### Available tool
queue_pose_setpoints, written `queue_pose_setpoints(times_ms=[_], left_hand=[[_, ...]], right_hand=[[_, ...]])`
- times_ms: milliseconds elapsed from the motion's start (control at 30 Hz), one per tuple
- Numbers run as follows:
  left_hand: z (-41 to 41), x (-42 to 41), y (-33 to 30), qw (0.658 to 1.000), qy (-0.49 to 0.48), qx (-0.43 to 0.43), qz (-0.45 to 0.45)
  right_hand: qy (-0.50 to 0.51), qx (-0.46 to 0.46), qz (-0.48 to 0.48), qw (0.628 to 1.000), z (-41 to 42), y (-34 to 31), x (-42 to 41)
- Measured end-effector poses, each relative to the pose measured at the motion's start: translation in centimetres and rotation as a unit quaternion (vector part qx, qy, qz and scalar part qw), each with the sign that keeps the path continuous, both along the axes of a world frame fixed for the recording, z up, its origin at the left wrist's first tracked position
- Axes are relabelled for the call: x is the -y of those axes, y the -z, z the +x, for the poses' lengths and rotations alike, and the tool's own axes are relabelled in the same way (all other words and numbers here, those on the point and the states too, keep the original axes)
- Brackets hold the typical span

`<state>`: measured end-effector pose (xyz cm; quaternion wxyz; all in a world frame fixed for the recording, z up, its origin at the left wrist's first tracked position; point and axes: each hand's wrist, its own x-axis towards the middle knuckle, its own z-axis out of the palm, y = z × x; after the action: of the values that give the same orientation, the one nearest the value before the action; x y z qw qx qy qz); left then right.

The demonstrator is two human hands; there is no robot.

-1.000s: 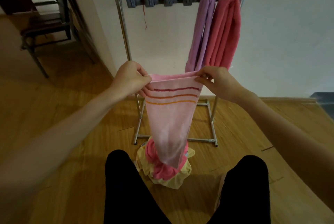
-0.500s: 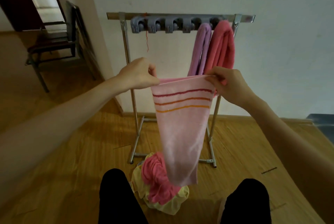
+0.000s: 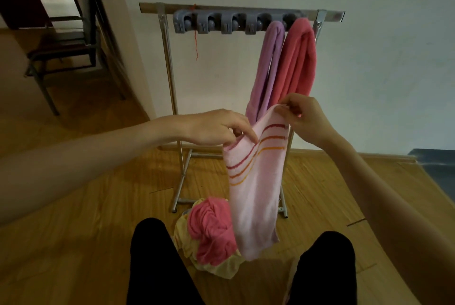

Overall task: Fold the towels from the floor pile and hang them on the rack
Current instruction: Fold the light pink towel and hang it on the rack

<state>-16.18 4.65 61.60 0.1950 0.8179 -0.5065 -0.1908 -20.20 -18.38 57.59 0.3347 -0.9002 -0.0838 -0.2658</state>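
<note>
A light pink towel (image 3: 256, 196) with red and orange stripes hangs folded lengthwise in front of me. My right hand (image 3: 304, 117) pinches its upper right corner, held higher. My left hand (image 3: 219, 129) holds the upper left corner lower down, fingers curled into the fold. Behind stands the metal rack (image 3: 170, 87) with a grey row of clips (image 3: 221, 22). A purple towel (image 3: 267, 68) and a coral towel (image 3: 299, 58) hang from its right end. The floor pile (image 3: 211, 238), pink and yellow cloth, lies at the rack's foot.
My two black-clad knees (image 3: 157, 262) frame the pile. A dark chair (image 3: 71, 41) stands at the far left by a doorway. White wall (image 3: 384, 63) behind the rack. A grey mat edge (image 3: 435, 159) shows at the right on the wooden floor.
My hands have come closer together, the left dropping below the right, so the towel's top edge now slants and folds. The view has tilted slightly, and the towel has shifted right.
</note>
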Motion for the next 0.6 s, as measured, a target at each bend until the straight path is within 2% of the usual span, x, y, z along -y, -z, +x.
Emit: queue_pose_setpoints(times_ms=[100,167,267,400,433,533,600], left_hand=[[-0.1,-0.2,-0.3,0.997,0.066,0.003,0.037],[-0.1,-0.1,-0.3,0.991,0.109,0.068,0.036],[-0.1,0.3,-0.4,0.974,0.151,0.167,-0.034],[-0.1,1.0,0.1,0.920,0.165,0.342,-0.097],[-0.2,1.3,0.3,0.908,0.178,0.364,-0.110],[-0.7,2.2,0.1,0.907,0.210,0.351,-0.105],[-0.7,2.3,0.2,0.911,0.179,0.360,-0.096]], right_hand=[[-0.015,-0.001,-0.028,1.000,-0.4,-0.1,-0.6],[-0.019,-0.006,-0.039,0.999,-0.5,-0.1,-0.8],[-0.021,0.000,-0.040,0.999,-0.7,-0.1,-0.6],[0.001,0.009,-0.039,0.999,-0.9,-0.1,0.0],[0.007,0.009,-0.035,0.999,-1.0,-0.1,0.1],[0.008,0.005,-0.005,1.000,-1.2,0.0,0.0],[0.003,-0.001,0.032,0.999,-1.5,-0.1,-0.2]])
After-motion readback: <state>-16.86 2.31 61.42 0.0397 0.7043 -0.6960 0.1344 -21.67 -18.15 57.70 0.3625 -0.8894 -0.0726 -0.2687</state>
